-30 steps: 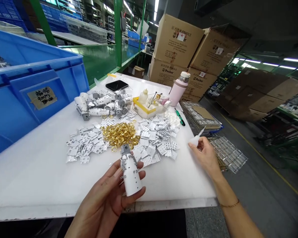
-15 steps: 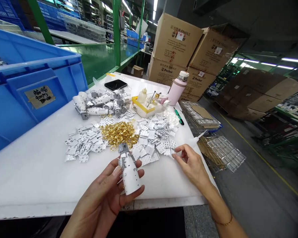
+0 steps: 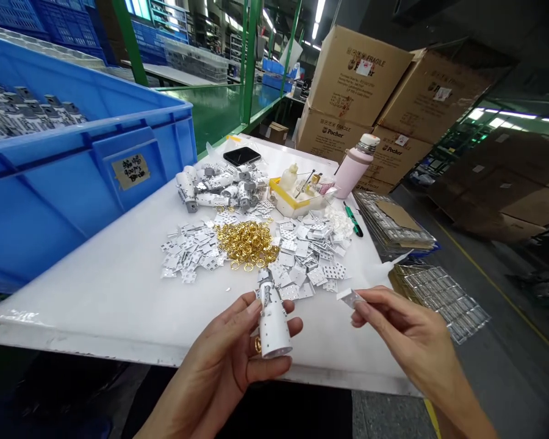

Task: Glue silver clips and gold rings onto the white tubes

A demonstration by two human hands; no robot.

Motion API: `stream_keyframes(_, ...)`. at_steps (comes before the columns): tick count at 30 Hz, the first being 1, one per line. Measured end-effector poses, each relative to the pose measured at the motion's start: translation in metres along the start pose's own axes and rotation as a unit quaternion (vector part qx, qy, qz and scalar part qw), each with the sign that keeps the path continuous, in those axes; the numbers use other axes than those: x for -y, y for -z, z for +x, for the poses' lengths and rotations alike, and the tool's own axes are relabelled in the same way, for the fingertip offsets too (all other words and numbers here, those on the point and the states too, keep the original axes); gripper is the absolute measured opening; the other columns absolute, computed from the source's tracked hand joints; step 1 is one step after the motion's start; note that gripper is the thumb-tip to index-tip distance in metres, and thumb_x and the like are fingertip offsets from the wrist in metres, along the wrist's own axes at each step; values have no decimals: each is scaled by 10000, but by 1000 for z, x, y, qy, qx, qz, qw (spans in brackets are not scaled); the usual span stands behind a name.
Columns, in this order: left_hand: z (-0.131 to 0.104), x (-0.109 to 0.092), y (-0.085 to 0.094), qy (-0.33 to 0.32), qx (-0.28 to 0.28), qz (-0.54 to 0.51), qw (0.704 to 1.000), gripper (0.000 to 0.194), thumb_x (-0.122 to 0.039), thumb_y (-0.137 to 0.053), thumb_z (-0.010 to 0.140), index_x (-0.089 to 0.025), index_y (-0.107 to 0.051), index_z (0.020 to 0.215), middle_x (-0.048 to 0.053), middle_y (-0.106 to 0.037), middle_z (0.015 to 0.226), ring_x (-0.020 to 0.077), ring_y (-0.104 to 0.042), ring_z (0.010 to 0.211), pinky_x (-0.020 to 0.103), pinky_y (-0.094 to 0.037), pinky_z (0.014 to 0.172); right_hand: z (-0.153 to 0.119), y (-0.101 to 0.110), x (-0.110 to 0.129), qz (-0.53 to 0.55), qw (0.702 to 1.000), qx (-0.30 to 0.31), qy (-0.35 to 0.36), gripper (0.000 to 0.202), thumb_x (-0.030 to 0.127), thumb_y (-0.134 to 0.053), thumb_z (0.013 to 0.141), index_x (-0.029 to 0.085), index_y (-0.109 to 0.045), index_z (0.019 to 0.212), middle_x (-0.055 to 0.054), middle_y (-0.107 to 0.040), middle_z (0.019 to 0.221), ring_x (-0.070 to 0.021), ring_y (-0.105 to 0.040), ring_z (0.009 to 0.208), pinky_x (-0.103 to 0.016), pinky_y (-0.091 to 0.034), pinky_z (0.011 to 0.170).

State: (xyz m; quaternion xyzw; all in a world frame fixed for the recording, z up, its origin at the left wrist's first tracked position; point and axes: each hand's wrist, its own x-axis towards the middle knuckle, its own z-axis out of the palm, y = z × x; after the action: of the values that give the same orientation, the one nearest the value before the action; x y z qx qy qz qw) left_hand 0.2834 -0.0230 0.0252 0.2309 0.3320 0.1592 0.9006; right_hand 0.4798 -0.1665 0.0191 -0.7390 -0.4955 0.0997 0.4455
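1. Stacked cartons [image 3: 352,91] are standing beyond the white table [image 3: 114,292], well ahead of my right hand [image 3: 416,332]; a blue bin [image 3: 68,225] is standing to the far left of my left hand [image 3: 224,350].
2. My left hand is gripping a white cylindrical part [image 3: 274,326], thumb on one side, fingers wrapping the other. Its narrow grey end is pointing away from my palm. I judge this hold is leaving the upper surface exposed for viewing.
3. My right hand is pinching a small white plate [image 3: 349,297] between thumb and fingers, to the right of the part and apart from it. It is jutting past my fingertips, probably so that its face is showing.
4. Gold rings [image 3: 247,241] are lying heaped ahead of my left hand, between a left plate pile [image 3: 194,247] and a right plate pile [image 3: 302,241]; apparently they are being separated by kind.
5. One nozzled white bottle [image 3: 379,272] is lying just beyond my right hand, seemingly for easy reach.
6. Farther ahead, between my hands, a yellow-rimmed tray [image 3: 286,199] is holding small items, likely preventing them from straying.
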Motion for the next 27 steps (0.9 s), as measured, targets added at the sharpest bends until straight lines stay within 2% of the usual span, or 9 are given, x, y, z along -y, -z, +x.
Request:
stream_keyframes(2, 0, 4, -2, 13, 6, -15, 1000, 199, -190, -610, 891, -118, -655, 1071, 162, -714, 1163, 311, -706, 1019, 263, -635, 600, 0, -12, 21, 20, 997, -32, 67, 118, 175, -652, 883, 236, -681, 979, 22, -677, 796, -100, -654, 651, -173, -538, 586)
stream_keyframes(5, -2, 7, -4, 20, 24, -29, 999, 161, -188, -621, 883, -107, -682, 1007, 140, -717, 1110, 275, -717, 966, 237, -626, 598, 1, -30, 44, -6, 983, -47, 180, 228, 65, -614, 869, 203, -657, 1046, -11, -699, 910, -114, -675, 795, -193, -566, 703)
stream_keyframes(8, -3, 7, -6, 20, 46, -32, 998, 116, -197, -638, 874, -122, -689, 947, 94, -713, 991, 177, -703, 801, 225, -616, 585, 3, -39, 52, -41, 966, -25, 254, 300, 0, -578, 852, 143, -644, 1108, -48, -696, 924, -125, -663, 870, -210, -566, 779)
stream_keyframes(10, -4, 7, -6, 15, 45, -29, 998, 100, -218, -645, 872, -136, -683, 914, 70, -692, 934, 150, -669, 761, 218, -607, 568, 5, -40, 52, -52, 956, -1, 289, 315, -14, -554, 855, 112, -644, 1129, -63, -691, 916, -125, -653, 865, -211, -568, 778)
stream_keyframes(16, -5, 7, -6, 37, 31, -38, 998, 84, -235, -673, 849, -161, -657, 887, 24, -608, 836, 135, -623, 735, 207, -593, 548, 9, -38, 52, -55, 944, 49, 322, 320, -7, -499, 884, 92, -633, 1157, -82, -701, 925, -133, -644, 841, -229, -573, 732)
stream_keyframes(25, -3, 14, 3, 20, 31, -35, 999, 128, -232, -663, 850, -194, -710, 962, 47, -684, 956, 150, -657, 771, 203, -584, 564, 10, -30, 44, -67, 929, 90, 353, 333, -18, -518, 879, 85, -618, 1180, -93, -700, 1022, -143, -628, 934, -242, -554, 805)
stream_keyframes(27, -2, 17, 6, 9, 56, -30, 998, 130, -250, -639, 870, -191, -706, 964, 50, -682, 950, 152, -663, 801, 205, -589, 599, 10, -30, 43, -59, 929, 89, 355, 321, -22, -513, 885, 74, -626, 1169, -101, -699, 1014, -147, -625, 928, -248, -553, 797)
